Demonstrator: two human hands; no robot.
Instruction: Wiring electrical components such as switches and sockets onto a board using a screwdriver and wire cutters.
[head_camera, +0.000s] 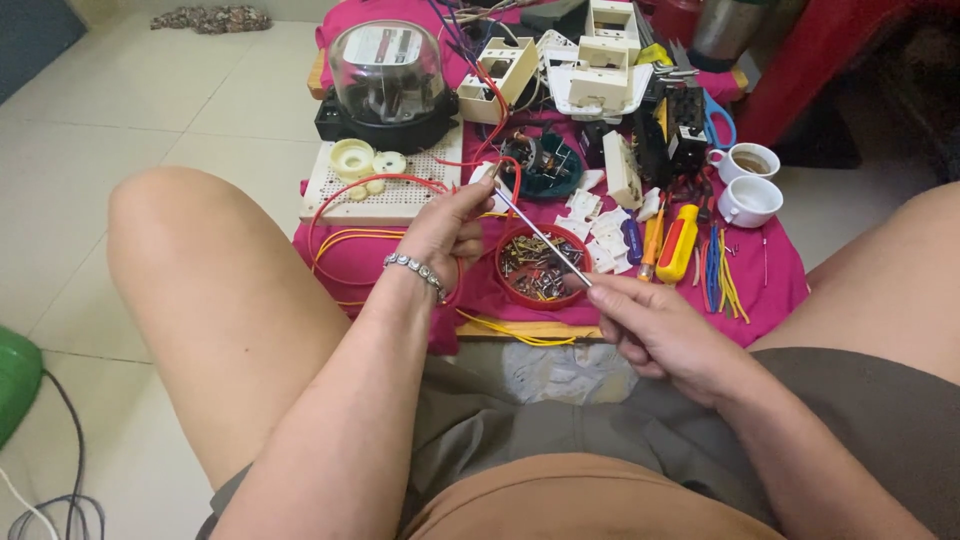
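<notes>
Pale floor tiles are seen around a low board covered by a magenta cloth, on which small electrical parts are spread. A thin metal rod, possibly a screwdriver shaft, is held slantwise above the cloth; its nature cannot be made out for certain. Its lower end is pinched between the fingers of the right hand, which is clenched around it, so any handle is hidden. Its upper end is met by the fingertips of the left hand, which are closed on something small there; what is gripped is too small to tell. A beaded bracelet is worn on the left wrist.

Directly under the rod a round red dish is set, filled with small metal fittings. Red wire and yellow wire are looped beside and beneath the left hand. To the right, a yellow-and-red screwdriver and a bundle of short coloured wire pieces are laid out. Farther back, a glass-domed meter, a perforated white board, cream switch housings and two white cups are seen. Bare knees frame the scene, and the upper items are cut off by the edge.
</notes>
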